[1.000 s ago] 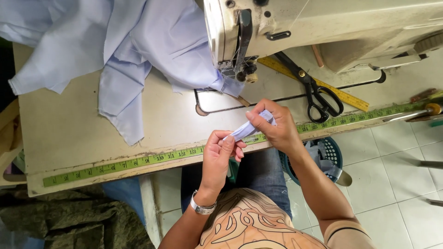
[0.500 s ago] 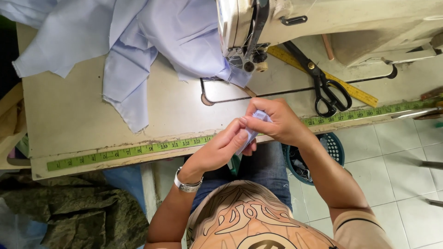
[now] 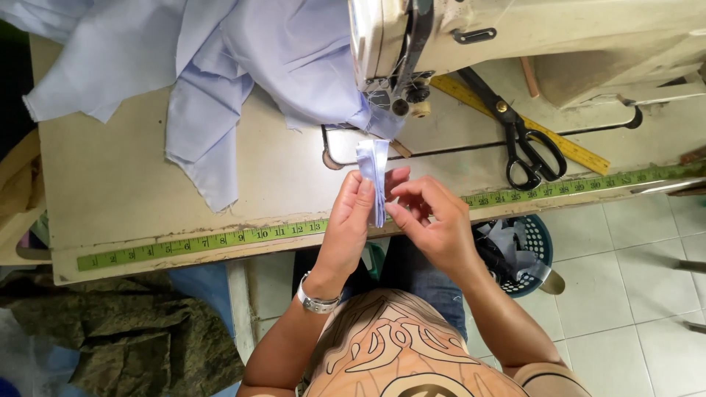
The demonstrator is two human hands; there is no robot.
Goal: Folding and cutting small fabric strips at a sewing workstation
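**Fabric strip turned upright at the bench's front edge**

Both hands pinch the small lilac fabric strip [image 3: 373,176] — left hand [image 3: 351,224], right hand [image 3: 430,220]. A second ago it lay crosswise; now it points toward the sewing machine [image 3: 412,44] — apparently being folded.

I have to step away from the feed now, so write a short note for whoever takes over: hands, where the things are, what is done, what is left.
Left hand: pinching the small folded strip of light blue fabric from its left side.
Right hand: fingertips on the same strip's right edge, near its lower end.
The strip stands upright over the table's front edge, just before the sewing machine head. The big light blue cloth lies bunched behind, partly under the machine. Black scissors lie to the right.
Done: strip is folded lengthwise.
Left: it is not yet under the needle; nothing on it looks sewn from here.
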